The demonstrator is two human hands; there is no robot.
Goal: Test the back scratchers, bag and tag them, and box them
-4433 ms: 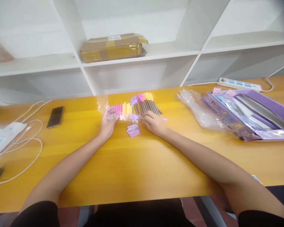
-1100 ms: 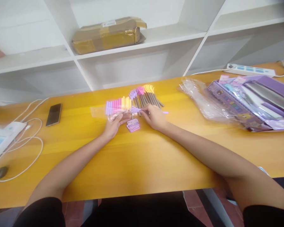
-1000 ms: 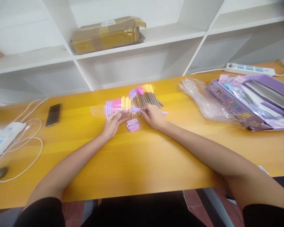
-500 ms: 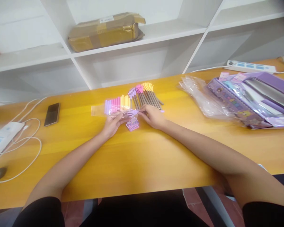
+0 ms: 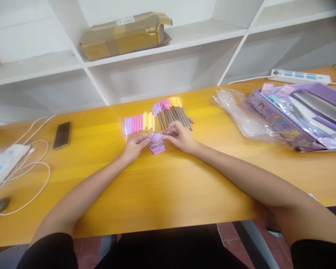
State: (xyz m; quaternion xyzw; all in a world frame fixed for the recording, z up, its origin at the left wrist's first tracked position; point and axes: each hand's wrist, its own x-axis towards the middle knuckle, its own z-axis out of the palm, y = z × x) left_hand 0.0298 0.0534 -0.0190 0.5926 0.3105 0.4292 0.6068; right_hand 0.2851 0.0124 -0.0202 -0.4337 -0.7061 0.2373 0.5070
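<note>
Two hands: my left hand (image 5: 136, 147) and my right hand (image 5: 182, 138) sit close together above the yellow table (image 5: 156, 194).
Left grip: thumb and fingers are together on a clear wrapper (image 5: 123, 129), part of which shows beyond my knuckles.
Right grip: thumb and fingertips pinch a purple claw stick (image 5: 156, 137) just behind its head; my hand hides the rest.
Purple claw stick: it is between my hands, prongs towards my left thumb; whether they are inside the wrapper I cannot tell.
Card stack: small purple-pink cards (image 5: 158, 149) lie just on my side of the claw head.
Tube row: purple, pink and yellow tubes (image 5: 136, 124) lie side by side beyond my left hand.
Stick row: grey sticks (image 5: 177, 116) with purple, pink and yellow claws lie beyond my right hand.
Far left: a dark phone (image 5: 62, 135).
Far right: clear plastic bags (image 5: 236, 114) beside an open purple box (image 5: 271, 118).
</note>
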